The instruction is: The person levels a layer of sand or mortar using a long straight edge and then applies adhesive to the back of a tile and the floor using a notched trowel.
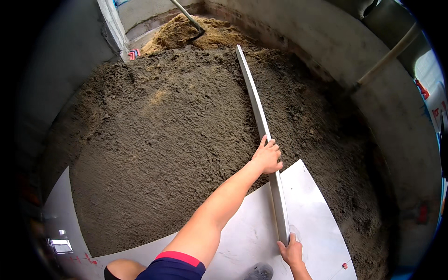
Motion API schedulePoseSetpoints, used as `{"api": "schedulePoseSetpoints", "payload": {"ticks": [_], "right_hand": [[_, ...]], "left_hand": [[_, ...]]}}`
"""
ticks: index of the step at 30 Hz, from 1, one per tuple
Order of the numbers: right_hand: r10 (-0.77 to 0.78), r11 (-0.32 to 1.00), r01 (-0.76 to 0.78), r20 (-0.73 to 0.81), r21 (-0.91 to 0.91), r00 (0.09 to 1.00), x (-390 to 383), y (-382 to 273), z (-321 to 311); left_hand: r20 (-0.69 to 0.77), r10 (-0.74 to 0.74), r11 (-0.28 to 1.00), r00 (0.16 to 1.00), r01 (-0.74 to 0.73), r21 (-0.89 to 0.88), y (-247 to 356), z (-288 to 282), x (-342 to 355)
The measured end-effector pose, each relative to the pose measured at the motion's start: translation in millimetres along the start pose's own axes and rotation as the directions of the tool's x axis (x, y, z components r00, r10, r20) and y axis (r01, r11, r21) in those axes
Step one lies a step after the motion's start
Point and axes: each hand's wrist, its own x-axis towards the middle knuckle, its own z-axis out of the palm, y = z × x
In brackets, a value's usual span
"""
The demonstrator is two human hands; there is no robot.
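- A long metal straightedge (261,126) was found laid across the damp brown mortar bed (163,135), running from the far sand pile (186,35) back toward the person.
- The left hand (268,156) was observed closed over the straightedge near its middle, fingers wrapped across the top face, the arm fully stretched out.
- The right hand (291,252) was seen gripping the near end of the same bar, thumb along its side.
- The near end was noted resting over a pale laid floor tile (317,219); the rest lay on the mortar.
- A shovel (189,21) was recorded standing in the sand pile, well apart from both hands.
- A grey shoe (259,271) was noted just beside the right hand.
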Motion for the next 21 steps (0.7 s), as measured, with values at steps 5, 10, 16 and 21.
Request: {"api": "schedulePoseSetpoints", "payload": {"ticks": [5,10,16,21], "right_hand": [[-0.050,0.998,0.050,0.014,-0.024,0.999,-0.3,-11.8,0.9],[-0.090,0.996,0.089,0.049,0.014,0.995,-16.3,1.0,8.9],[-0.053,0.989,0.045,0.050,0.141,0.997,-47.9,15.5,14.4],[-0.119,0.991,0.121,-0.043,0.062,0.992,-2.2,-24.5,27.6]], "left_hand": [[-0.053,0.085,0.996,0.995,-0.085,0.002,-15.1,-3.9,-4.7],[-0.135,0.164,0.984,0.977,-0.170,-0.042,-23.4,8.6,-38.4],[0.184,0.450,0.887,0.874,-0.461,0.019,-32.5,-16.6,-73.8],[0.073,0.220,0.912,0.973,-0.232,0.338,-89.7,-6.3,-36.7]]}}
